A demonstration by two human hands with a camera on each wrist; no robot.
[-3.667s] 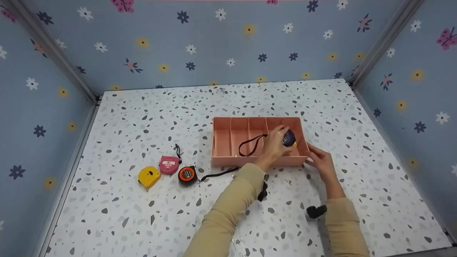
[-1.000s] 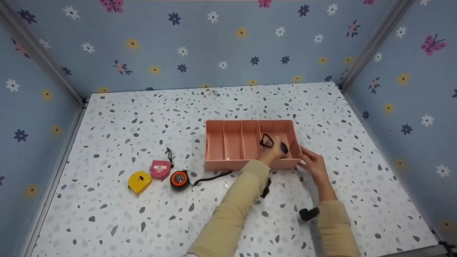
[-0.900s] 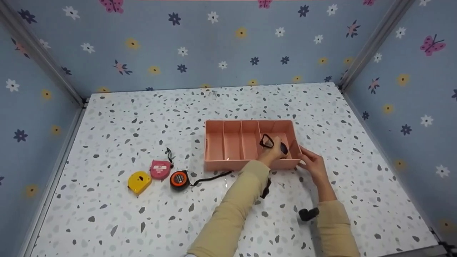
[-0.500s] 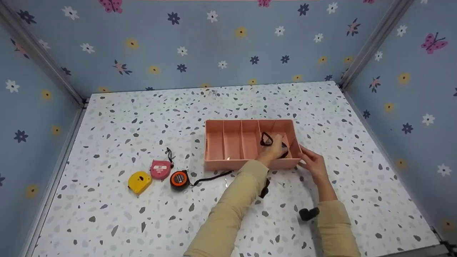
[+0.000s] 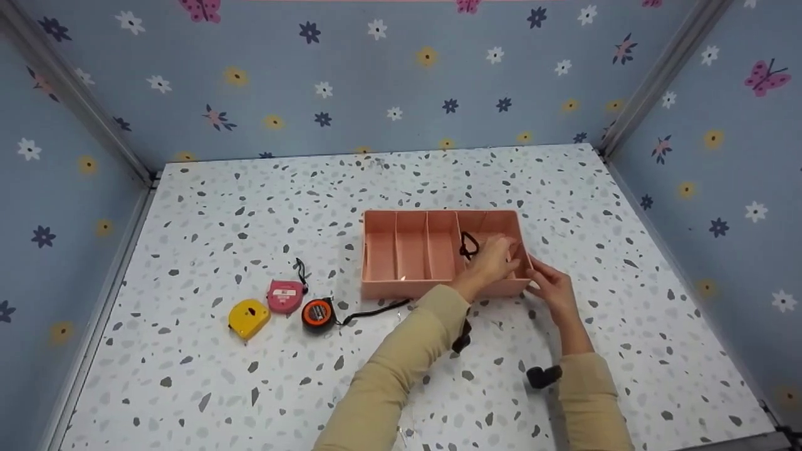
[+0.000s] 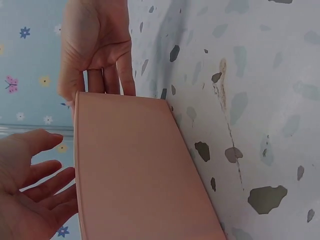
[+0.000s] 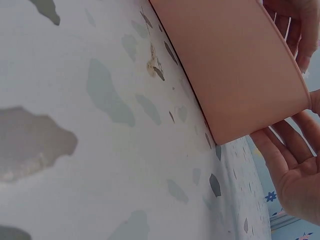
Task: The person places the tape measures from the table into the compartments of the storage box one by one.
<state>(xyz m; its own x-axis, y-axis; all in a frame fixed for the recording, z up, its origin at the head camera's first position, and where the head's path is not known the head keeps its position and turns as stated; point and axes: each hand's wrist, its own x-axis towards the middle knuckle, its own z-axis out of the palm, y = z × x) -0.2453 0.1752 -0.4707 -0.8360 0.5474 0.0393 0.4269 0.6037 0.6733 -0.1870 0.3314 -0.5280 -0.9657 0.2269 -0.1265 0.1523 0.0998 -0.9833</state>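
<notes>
A salmon-pink divided storage box (image 5: 382,288) stands on the table. My left hand (image 5: 492,263) is over its right-hand compartments; in the left wrist view the left-hand fingers (image 6: 47,187) are spread and loosely bent, with nothing seen between them. A black wrist strap (image 5: 468,246) shows beside this hand; the dark tape measure is hidden from every view. My right hand (image 5: 554,291) grips the box's right end, thumb at the rim and fingers against the outer wall, as the right wrist view shows of the right hand (image 7: 300,185).
Left of the box lie a yellow tape measure (image 5: 249,319), a pink tape measure (image 5: 286,296) and a black-and-orange tape measure (image 5: 318,314), its cord (image 5: 379,310) reaching towards the box. Flower-patterned panels (image 5: 401,75) wall the speckled table (image 5: 263,213) at back and sides.
My left hand held the dark tape measure and lowered it into the box's right part; now its fingers have come off it and lifted slightly. The right hand has kept its grip.
</notes>
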